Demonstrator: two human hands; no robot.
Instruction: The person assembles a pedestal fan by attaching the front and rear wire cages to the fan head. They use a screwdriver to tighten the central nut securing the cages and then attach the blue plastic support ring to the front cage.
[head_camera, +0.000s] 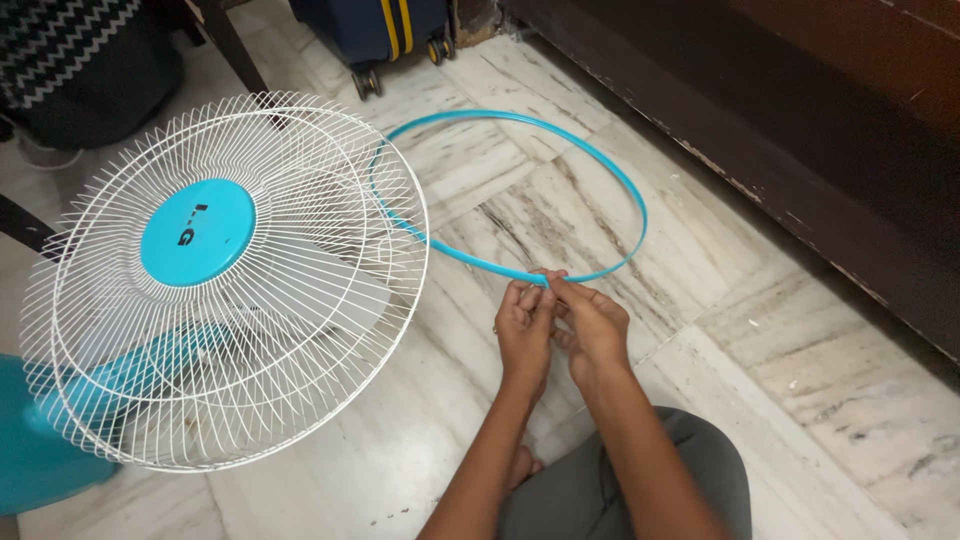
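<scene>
Nearest the camera: bent knee in grey trousers (640, 480), person sitting on the marble floor (800, 400). Both forearms run up and away from the body, meeting at the near edge of the blue ring (640, 200). Left hand (524, 335) and right hand (596, 328) side by side, touching, both with fingers closed in a pinch on the ring's near rim at about the same spot; whatever joint or clip sits under the fingertips is hidden. Neither hand clearly nearer, left thumb maybe slightly forward. The ring lies flat on the floor, extending straight away from the hands, slightly wider left-right than deep as seen; its far arc is well apart from the hands. Left arc of the ring passes behind or under the white wire fan guard (230, 280), which sits tilted just left of the hands with a blue centre cap (197, 232) and pale blades visible through the mesh. Right of the ring: open floor, then a dark wooden furniture edge (800, 180) running diagonally, near the ring's right side. Far: suitcase wheels (400, 60), chair leg (235, 45).
</scene>
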